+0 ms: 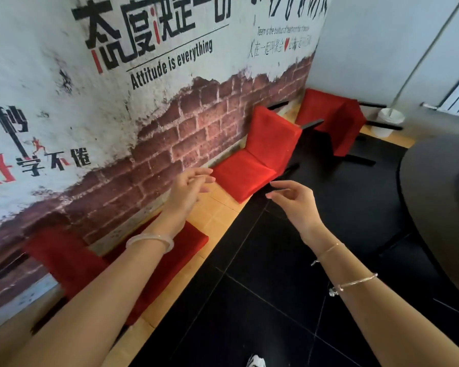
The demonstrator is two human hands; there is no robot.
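At the foot of a wall point(64, 75) painted with mock brick and slogans, three red padded chairs lie tipped over in a row on the floor point(249, 300). Both arms reach forward. The left hand point(190, 189) and right hand point(294, 202) hang in the air with fingers loosely spread, holding nothing. They are near the middle red chair point(252, 165), which lies just beyond the fingertips, its black legs pointing away from the wall. The near red chair point(72, 260) lies under the left forearm, which wears a pale bangle point(150, 241). The far red chair point(329, 115) sits in the corner, beside a white bucket point(388, 121). A dark round table point(435, 207) crowds the right side, close by the right arm.
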